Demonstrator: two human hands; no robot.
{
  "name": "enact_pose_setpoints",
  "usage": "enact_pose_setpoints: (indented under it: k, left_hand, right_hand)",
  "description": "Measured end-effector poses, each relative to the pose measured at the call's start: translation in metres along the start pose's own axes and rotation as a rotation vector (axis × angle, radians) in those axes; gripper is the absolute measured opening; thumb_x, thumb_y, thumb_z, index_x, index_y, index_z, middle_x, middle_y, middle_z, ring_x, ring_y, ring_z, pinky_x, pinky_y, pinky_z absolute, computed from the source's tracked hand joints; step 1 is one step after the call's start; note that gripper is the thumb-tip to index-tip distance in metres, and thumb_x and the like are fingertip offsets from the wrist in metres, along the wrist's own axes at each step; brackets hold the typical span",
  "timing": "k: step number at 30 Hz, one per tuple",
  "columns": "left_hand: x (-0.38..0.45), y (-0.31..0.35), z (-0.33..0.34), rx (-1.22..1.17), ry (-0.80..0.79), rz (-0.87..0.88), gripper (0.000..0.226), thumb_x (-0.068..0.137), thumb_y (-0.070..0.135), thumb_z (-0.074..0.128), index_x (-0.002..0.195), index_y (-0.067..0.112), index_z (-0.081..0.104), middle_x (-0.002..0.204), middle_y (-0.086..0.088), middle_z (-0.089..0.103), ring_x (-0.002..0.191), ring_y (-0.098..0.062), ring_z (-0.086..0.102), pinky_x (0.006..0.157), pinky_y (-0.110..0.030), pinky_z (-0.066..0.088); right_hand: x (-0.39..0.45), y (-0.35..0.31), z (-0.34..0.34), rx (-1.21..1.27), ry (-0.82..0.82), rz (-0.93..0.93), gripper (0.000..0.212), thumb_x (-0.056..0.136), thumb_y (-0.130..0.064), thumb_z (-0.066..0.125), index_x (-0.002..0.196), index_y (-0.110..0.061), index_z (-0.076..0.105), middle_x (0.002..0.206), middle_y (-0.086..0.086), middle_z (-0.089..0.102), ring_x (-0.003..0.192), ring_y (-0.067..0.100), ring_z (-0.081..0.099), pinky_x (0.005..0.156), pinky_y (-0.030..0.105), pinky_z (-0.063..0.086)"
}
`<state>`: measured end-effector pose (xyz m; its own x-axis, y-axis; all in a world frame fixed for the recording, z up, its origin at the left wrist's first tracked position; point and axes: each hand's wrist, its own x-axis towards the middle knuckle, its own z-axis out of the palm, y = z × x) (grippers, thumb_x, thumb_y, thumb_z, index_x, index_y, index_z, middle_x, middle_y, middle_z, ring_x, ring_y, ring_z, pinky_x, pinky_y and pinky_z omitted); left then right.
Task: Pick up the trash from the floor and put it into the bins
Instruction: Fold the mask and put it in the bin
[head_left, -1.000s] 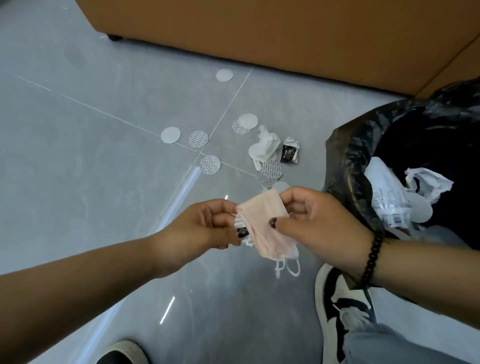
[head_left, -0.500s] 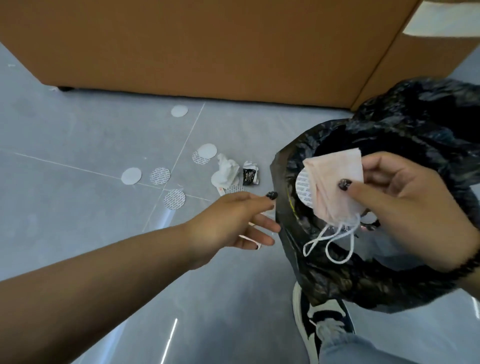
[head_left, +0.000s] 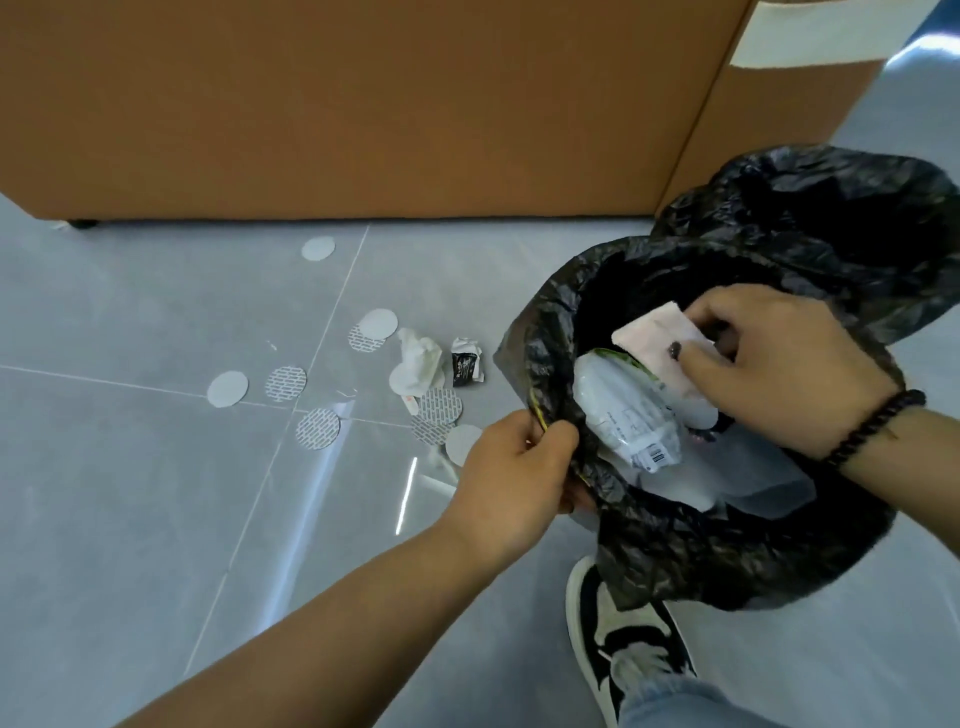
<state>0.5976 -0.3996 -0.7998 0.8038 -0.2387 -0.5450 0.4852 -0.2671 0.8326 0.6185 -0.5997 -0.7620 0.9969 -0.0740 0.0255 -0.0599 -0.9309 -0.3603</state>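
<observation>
Leftward, round white and patterned paper discs (head_left: 283, 384) and a crumpled white tissue (head_left: 418, 358) lie on the grey tiled floor (head_left: 130, 493). The left hand (head_left: 511, 475) pinches the near-left rim of the black plastic bin liner (head_left: 727, 556). Directly over its mouth, the right hand (head_left: 779, 364) pinches a pale pink face mask (head_left: 657, 343), tilted, ready to drop. A brown panel (head_left: 363, 104) stands beyond.

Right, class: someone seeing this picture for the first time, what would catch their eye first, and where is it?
The black bin bag at right, its rim gripped by the left hand. Over its mouth the right hand pinches a pale pink face mask. Left of the bag, round foil seals and a crumpled tissue litter the grey floor.
</observation>
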Motion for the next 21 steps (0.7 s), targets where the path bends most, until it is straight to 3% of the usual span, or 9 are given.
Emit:
enact_pose_setpoints:
  k: [2, 5, 8, 11, 13, 15, 18, 21]
  left_hand:
    - [0.001, -0.005, 0.007, -0.075, -0.015, 0.022, 0.031, 0.094, 0.021, 0.048, 0.088, -0.008, 0.054, 0.078, -0.023, 0.071, 0.07, -0.026, 0.071, 0.066, -0.032, 0.058]
    - [0.013, -0.016, 0.001, -0.286, 0.007, -0.039, 0.038, 0.1, 0.027, 0.038, 0.075, 0.004, 0.056, 0.066, -0.014, 0.069, 0.061, -0.023, 0.066, 0.058, -0.028, 0.051]
    - [0.037, -0.047, -0.018, -0.396, 0.195, -0.152, 0.033, 0.1, 0.022, 0.034, 0.08, 0.007, 0.055, 0.074, -0.014, 0.071, 0.061, -0.022, 0.066, 0.057, -0.027, 0.045]
    - [0.062, -0.09, -0.038, -0.225, 0.38, -0.213, 0.017, 0.097, 0.015, 0.045, 0.093, 0.008, 0.059, 0.096, -0.014, 0.069, 0.077, -0.021, 0.065, 0.066, -0.028, 0.048]
    - [0.075, -0.113, -0.046, -0.074, 0.407, -0.213, 0.011, 0.093, 0.011, 0.05, 0.095, 0.014, 0.061, 0.108, -0.012, 0.066, 0.088, -0.023, 0.061, 0.074, -0.03, 0.048]
    - [0.086, -0.123, -0.049, 0.113, 0.371, -0.157, 0.02, 0.09, 0.007, 0.053, 0.106, 0.015, 0.062, 0.118, -0.012, 0.059, 0.098, -0.025, 0.058, 0.079, -0.03, 0.048]
    - [0.104, -0.128, -0.049, 0.426, 0.384, 0.019, 0.047, 0.086, 0.007, 0.06, 0.131, 0.011, 0.05, 0.135, -0.017, 0.042, 0.123, -0.033, 0.045, 0.102, -0.037, 0.039]
    - [0.118, -0.125, -0.049, 0.642, 0.45, 0.131, 0.055, 0.088, 0.015, 0.062, 0.138, 0.012, 0.041, 0.142, -0.016, 0.033, 0.131, -0.034, 0.033, 0.105, -0.039, 0.034]
  right_hand:
    - [-0.002, 0.001, 0.007, -0.02, -0.087, 0.007, 0.009, 0.083, -0.022, 0.061, 0.092, -0.02, 0.063, 0.093, -0.004, 0.057, 0.076, 0.016, 0.06, 0.071, 0.034, 0.052]
    - [-0.005, -0.005, 0.014, 0.062, -0.038, -0.015, 0.013, 0.084, -0.02, 0.06, 0.097, -0.021, 0.063, 0.1, -0.007, 0.056, 0.083, 0.014, 0.061, 0.074, 0.034, 0.052]
    - [-0.008, -0.02, 0.021, 0.147, 0.005, -0.104, 0.012, 0.084, -0.019, 0.058, 0.095, -0.021, 0.063, 0.098, -0.009, 0.058, 0.08, 0.009, 0.059, 0.073, 0.033, 0.052]
    - [-0.01, -0.037, 0.031, 0.206, -0.055, -0.162, 0.013, 0.086, -0.03, 0.055, 0.095, -0.025, 0.062, 0.097, -0.014, 0.057, 0.079, 0.009, 0.06, 0.071, 0.035, 0.053]
    - [-0.01, -0.045, 0.037, 0.199, -0.092, -0.181, 0.016, 0.087, -0.035, 0.054, 0.098, -0.025, 0.061, 0.1, -0.014, 0.058, 0.083, 0.01, 0.06, 0.072, 0.035, 0.052]
    - [-0.01, -0.05, 0.041, 0.178, -0.112, -0.21, 0.014, 0.09, -0.033, 0.053, 0.098, -0.024, 0.061, 0.1, -0.012, 0.058, 0.084, 0.011, 0.059, 0.074, 0.034, 0.051]
    - [-0.009, -0.052, 0.044, 0.115, -0.12, -0.223, 0.015, 0.093, -0.03, 0.049, 0.098, -0.024, 0.062, 0.099, -0.011, 0.058, 0.084, 0.009, 0.055, 0.066, 0.021, 0.041]
    - [-0.01, -0.05, 0.046, 0.112, -0.131, -0.24, 0.016, 0.094, -0.028, 0.048, 0.098, -0.022, 0.063, 0.098, -0.011, 0.058, 0.082, 0.007, 0.051, 0.059, 0.015, 0.037]
